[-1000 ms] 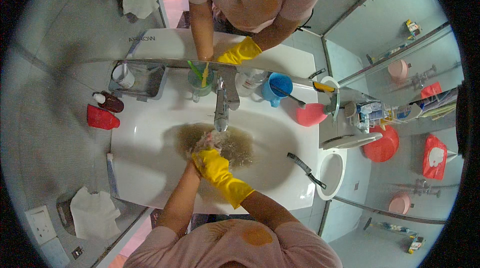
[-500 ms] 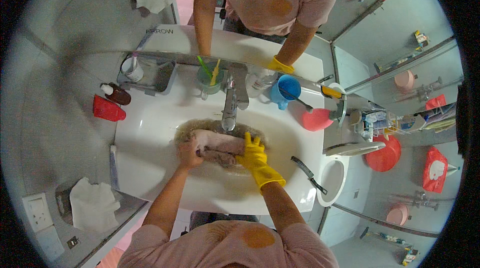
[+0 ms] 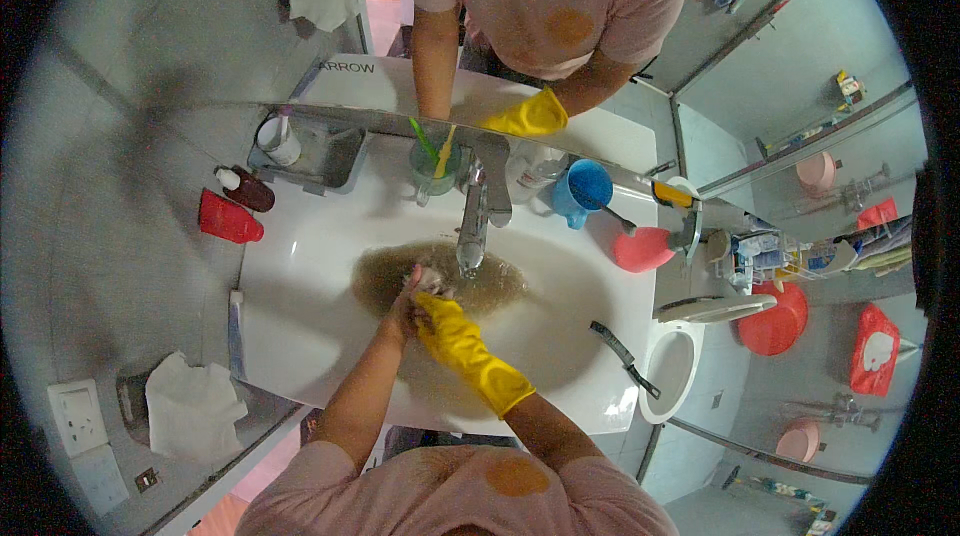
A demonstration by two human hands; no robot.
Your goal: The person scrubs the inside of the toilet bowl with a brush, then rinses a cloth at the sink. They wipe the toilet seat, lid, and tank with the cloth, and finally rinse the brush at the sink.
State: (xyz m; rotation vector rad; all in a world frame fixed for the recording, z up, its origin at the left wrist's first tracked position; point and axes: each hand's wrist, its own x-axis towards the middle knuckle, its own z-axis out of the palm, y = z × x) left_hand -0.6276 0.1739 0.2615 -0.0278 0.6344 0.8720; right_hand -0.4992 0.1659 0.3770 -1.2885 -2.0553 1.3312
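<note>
A white washbasin [image 3: 300,326] holds murky brown water [image 3: 490,286] under a chrome tap [image 3: 473,226]. Over the water, left of the spout, a pale wet cloth [image 3: 436,282] is bunched up small between my two hands. My bare left hand [image 3: 403,306] is closed round its left side. My right hand [image 3: 440,326], in a yellow rubber glove, presses against the cloth from the near right with its fingers curled. Much of the cloth is hidden behind the hands.
Along the back rim stand a grey tray [image 3: 350,161], a green cup [image 3: 425,176] with toothbrushes, and a blue mug [image 3: 583,191]. A brown pump bottle [image 3: 250,192] and red pouch [image 3: 225,217] sit at left. A dark-handled strip-like tool [image 3: 624,358] lies on the right rim.
The cloth was spread wide between my hands in the water; now it is bunched into a small wad. My gloved right hand has moved left to meet the left one.
</note>
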